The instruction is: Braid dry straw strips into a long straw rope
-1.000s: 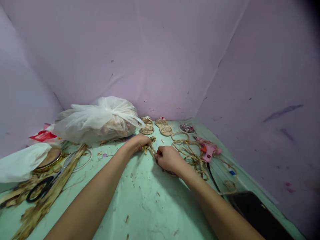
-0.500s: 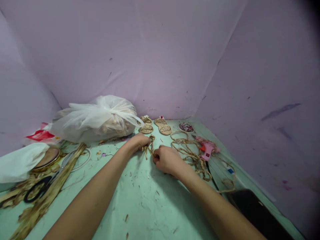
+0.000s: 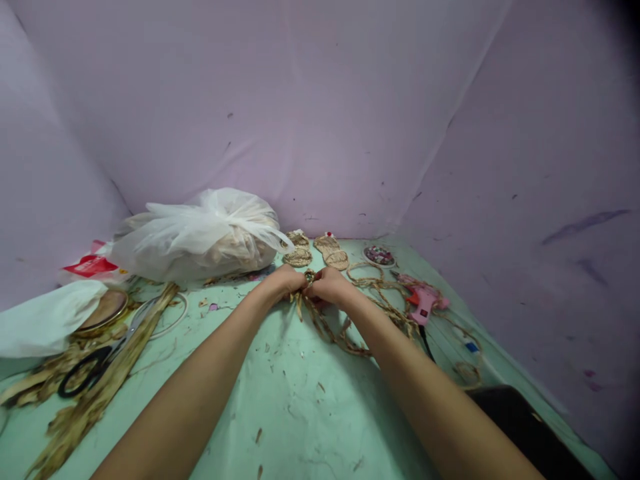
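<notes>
Both hands meet near the table's middle over a braided fibre cord (image 3: 326, 328). My left hand (image 3: 291, 280) is closed on the cord's knotted end, with short loose strands hanging below it. My right hand (image 3: 327, 285) pinches the same cord close beside the left fingers; its fingertips are partly hidden. From the hands the cord runs down and right, under my right forearm, to a loose pile of cord (image 3: 387, 297). Just beyond the hands lie two small woven slipper shapes (image 3: 299, 257), (image 3: 334, 257), one with a red bead at its tip.
A pink glue gun (image 3: 424, 303) and a dish of beads (image 3: 379, 256) are at right, with a black object (image 3: 520, 427) nearer. On the left are a stuffed white plastic bag (image 3: 200, 247), black-handled scissors (image 3: 85, 372), dried fibre strips (image 3: 95, 400) and a white ring (image 3: 175, 323).
My right hand has moved up and left, right next to my left hand. A length of cord now trails below the hands. The view has shifted slightly.
</notes>
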{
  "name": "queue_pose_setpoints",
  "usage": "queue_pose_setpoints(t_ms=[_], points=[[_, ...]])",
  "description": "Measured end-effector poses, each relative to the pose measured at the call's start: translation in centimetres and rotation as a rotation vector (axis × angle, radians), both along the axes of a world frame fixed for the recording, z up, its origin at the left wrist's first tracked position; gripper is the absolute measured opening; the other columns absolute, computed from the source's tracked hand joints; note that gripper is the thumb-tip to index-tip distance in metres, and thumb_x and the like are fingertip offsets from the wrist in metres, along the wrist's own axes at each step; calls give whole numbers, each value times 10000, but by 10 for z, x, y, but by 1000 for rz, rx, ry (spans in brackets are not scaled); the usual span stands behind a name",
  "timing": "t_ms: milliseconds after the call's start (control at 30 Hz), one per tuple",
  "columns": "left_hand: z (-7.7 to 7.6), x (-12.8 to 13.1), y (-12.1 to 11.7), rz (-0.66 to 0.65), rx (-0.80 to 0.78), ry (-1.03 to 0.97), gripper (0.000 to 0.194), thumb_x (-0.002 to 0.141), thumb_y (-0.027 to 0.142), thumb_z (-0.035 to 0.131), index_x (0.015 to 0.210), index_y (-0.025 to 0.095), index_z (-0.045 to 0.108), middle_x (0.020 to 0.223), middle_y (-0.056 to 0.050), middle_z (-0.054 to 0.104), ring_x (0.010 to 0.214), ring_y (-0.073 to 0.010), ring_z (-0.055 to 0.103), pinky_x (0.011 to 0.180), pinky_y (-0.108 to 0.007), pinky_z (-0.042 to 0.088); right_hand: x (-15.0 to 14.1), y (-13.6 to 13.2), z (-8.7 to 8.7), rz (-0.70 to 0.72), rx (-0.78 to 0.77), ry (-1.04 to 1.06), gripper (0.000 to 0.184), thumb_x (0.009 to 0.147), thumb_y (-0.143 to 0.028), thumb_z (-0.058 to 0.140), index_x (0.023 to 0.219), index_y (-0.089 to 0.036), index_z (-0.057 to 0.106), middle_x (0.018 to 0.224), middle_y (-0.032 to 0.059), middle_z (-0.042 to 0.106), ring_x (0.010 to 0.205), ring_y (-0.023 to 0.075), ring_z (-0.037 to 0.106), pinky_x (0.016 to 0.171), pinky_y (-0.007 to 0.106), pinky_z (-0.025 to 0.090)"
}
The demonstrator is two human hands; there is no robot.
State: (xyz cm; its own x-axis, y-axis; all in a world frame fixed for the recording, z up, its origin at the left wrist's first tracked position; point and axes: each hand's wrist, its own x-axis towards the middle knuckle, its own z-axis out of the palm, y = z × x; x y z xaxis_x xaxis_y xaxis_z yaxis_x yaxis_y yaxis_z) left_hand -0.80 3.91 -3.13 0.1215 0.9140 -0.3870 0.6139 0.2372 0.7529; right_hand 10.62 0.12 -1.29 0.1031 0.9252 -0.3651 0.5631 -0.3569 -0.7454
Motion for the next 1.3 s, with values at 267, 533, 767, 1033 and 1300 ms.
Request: queue_pose_setpoints(t_ms=[267, 533, 767, 1033, 1300], points=[[8, 2, -7, -48, 53, 156, 122, 490, 159, 558, 498, 165, 436, 379, 19, 369, 378, -118, 370, 348, -227, 245, 2, 16, -6, -165, -46, 283, 154, 669, -161, 566, 816, -120, 548, 596, 25, 586, 485, 99, 550, 507, 214, 471], [5, 1, -5, -55, 48, 173, 136, 496, 184, 563, 486, 167, 428, 379, 15, 372, 379, -115, 364, 355, -226, 237, 6, 16, -30, -6, 216, 20, 348, 653, -137, 534, 999, -168, 568, 526, -12, 565, 444, 108, 520, 484, 208, 420], [5, 0, -7, -45, 77, 164, 130, 487, 177, 556, 502, 165, 427, 390, 23, 359, 397, -112, 366, 360, -220, 221, 2, -7, -22, 96, 433, -341, 272, 671, -175, 504, 924, -176, 604, 716, 37, 638, 647, 140, 564, 608, 211, 390], [9, -3, -15, -136, 113, 22, 151, 466, 123, 508, 452, 174, 367, 366, 59, 270, 365, -62, 255, 353, -208, 158, 7, -9, -16, 161, 428, -382, 369, 660, -116, 451, 991, -194, 595, 755, 34, 645, 670, 140, 560, 615, 203, 370], [11, -3, -16, -127, 93, 110, 165, 480, 148, 512, 445, 184, 354, 342, 55, 273, 335, -71, 256, 333, -218, 151, 5, -18, -14, 151, 399, -446, 422, 658, -135, 466, 1064, -156, 578, 821, 78, 656, 723, 167, 576, 626, 218, 373]])
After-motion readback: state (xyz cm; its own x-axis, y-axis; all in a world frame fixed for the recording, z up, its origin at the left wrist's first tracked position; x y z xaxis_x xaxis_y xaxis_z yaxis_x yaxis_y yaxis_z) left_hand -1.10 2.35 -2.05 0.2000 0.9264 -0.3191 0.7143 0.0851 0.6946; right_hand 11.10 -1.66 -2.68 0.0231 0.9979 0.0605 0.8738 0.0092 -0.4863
